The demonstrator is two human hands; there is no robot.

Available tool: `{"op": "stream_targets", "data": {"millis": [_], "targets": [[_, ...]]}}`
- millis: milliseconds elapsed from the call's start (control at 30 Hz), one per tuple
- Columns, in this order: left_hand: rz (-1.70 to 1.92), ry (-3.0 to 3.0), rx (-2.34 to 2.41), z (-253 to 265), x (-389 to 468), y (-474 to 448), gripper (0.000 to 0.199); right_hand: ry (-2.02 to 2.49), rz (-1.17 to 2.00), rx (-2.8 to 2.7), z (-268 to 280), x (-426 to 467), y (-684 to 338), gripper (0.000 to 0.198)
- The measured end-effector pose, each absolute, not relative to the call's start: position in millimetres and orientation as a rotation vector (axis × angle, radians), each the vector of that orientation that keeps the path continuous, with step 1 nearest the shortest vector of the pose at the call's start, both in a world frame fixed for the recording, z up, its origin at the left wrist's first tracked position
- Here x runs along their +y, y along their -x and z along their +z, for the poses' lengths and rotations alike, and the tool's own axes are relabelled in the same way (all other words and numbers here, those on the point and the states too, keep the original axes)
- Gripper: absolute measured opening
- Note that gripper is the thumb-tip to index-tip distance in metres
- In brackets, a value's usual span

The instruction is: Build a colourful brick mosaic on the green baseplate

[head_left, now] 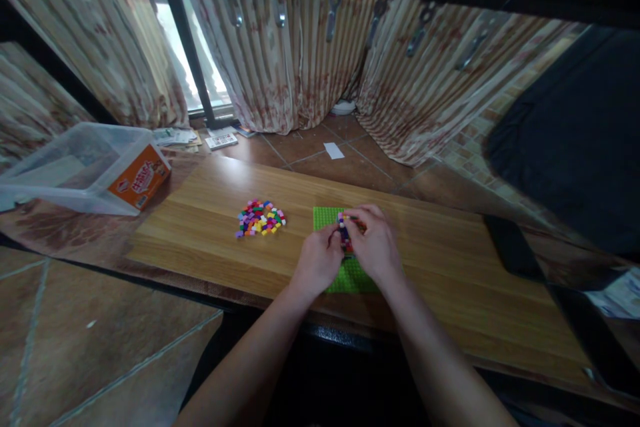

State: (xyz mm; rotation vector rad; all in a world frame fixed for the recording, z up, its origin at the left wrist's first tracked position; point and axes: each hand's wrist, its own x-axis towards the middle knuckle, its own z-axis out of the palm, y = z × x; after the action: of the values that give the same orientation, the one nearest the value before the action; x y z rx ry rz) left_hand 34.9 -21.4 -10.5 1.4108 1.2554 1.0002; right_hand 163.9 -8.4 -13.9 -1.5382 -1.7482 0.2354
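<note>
A green studded baseplate [350, 278] lies on the wooden board, partly covered by both hands. On it stands a small cluster of colourful toy bricks [343, 230], mostly hidden by fingers. My left hand [320, 257] is closed, thumb and fingertips against the left side of the cluster. My right hand [375, 240] curves over it from the right, its thumb and fingers closed around the bricks. Whether a single loose brick is between the fingers is too small to tell. Left of the baseplate lies a pile of loose toy bricks [261, 218] in many colours.
The wooden board [450, 267] spans a low table. A clear plastic bin [95, 177] with an orange label stands at the left end. A black phone-like slab [513, 247] lies on the right. Patterned curtains [320, 60] hang behind; papers [220, 140] lie beyond the board.
</note>
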Motion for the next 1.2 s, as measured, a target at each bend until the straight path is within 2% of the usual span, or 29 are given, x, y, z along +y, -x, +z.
{"op": "stream_targets", "data": {"millis": [167, 400, 800, 1067, 1200], "targets": [[1.021, -1.359, 1.244, -7.9, -23.8, -36.3, 0.024, 1.622, 0.151, -1.684, -20.6, -5.5, -163.0, 0.024], [1.04, -1.308, 1.235, -9.5, -25.9, -37.7, 0.022, 1.632, 0.075, -1.606, -31.6, -2.1, -160.6, 0.02], [1.064, -1.281, 1.245, -10.2, -26.2, -38.9, 0.018, 1.612, 0.218, -1.533, -30.9, -0.4, -157.9, 0.018], [1.043, -1.349, 1.284, -14.9, -23.7, -39.3, 0.02, 1.591, 0.203, -1.55, -29.4, -1.7, -158.4, 0.016], [1.081, -1.116, 1.306, -13.5, -16.3, -34.6, 0.015, 1.569, 0.25, -1.482, -22.9, -4.1, -164.0, 0.02]]}}
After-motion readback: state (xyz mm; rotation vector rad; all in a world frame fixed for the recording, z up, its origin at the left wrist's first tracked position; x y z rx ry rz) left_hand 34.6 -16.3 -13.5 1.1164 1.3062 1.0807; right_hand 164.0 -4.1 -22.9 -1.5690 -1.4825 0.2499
